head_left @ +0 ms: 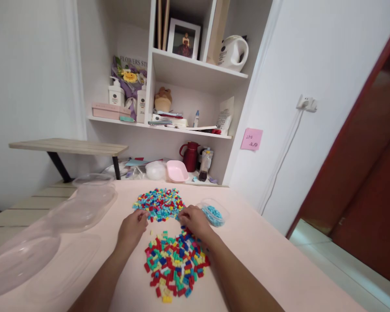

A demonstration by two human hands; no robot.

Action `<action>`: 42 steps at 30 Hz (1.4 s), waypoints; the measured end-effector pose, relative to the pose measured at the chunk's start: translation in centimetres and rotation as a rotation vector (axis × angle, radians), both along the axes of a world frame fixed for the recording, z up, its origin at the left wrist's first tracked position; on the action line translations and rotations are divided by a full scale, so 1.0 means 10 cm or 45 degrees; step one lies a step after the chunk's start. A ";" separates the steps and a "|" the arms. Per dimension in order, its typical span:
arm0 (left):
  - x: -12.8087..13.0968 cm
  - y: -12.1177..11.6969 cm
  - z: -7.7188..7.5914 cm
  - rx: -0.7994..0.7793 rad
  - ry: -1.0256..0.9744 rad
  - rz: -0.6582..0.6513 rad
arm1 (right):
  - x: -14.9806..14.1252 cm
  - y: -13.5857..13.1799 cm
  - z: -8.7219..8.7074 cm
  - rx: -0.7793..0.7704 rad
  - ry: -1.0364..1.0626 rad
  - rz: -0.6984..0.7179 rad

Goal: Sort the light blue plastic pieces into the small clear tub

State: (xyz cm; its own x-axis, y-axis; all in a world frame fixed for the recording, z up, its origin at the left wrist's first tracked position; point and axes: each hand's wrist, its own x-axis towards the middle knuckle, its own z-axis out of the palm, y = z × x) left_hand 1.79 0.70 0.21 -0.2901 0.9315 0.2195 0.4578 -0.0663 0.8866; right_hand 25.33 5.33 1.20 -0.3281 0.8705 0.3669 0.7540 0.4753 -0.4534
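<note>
On the pink tabletop, a far pile of small building bricks (160,203), many of them light blue, lies beyond my hands. A nearer pile of mixed-colour building bricks (177,262) spreads between my forearms. At the left front edge of the far pile is my left hand (134,227), its fingers curled and the thumb and forefinger closed together. My right hand (195,220) is bent down at that pile's right front edge, fingers drawn together. Whatever either hand pinches is too small or hidden. Just right of my right hand sits a clear tub (225,213) of light blue bricks (213,215).
Clear plastic containers and lids (81,210) lie along the table's left side. Behind the table stand a pink tray (177,171), a red jug (190,157) and a bottle (205,165). A small wooden shelf (68,146) juts out at left.
</note>
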 end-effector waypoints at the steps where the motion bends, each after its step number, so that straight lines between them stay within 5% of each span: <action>1: 0.00 0.00 0.01 -0.007 0.004 0.008 | -0.02 -0.01 0.00 -0.002 -0.028 -0.002; 7: 0.01 -0.01 0.02 -0.020 0.011 0.006 | -0.13 -0.02 -0.01 0.060 -0.156 -0.012; 12: 0.01 0.00 0.01 -0.004 0.006 0.013 | -0.02 -0.05 0.17 0.228 0.062 0.031; 16: 0.00 0.00 0.00 0.018 -0.002 0.009 | 0.32 -0.05 0.35 0.452 0.251 -0.235; 22: 0.00 0.00 0.04 0.018 -0.121 0.055 | 0.63 -0.01 0.35 0.426 0.221 -0.613; 25: 0.00 -0.02 0.07 0.027 -0.120 0.073 | 0.56 -0.01 0.34 0.445 0.330 -0.508; 29: 0.01 -0.04 0.08 0.033 -0.146 0.056 | 0.34 -0.02 0.32 0.397 0.489 -0.142; 33: 0.01 -0.04 0.08 0.021 -0.170 0.058 | 0.15 -0.02 0.21 0.235 0.367 0.113; 42: 0.00 -0.02 0.05 0.022 -0.153 0.031 | 0.04 0.05 -0.04 -0.012 0.057 0.042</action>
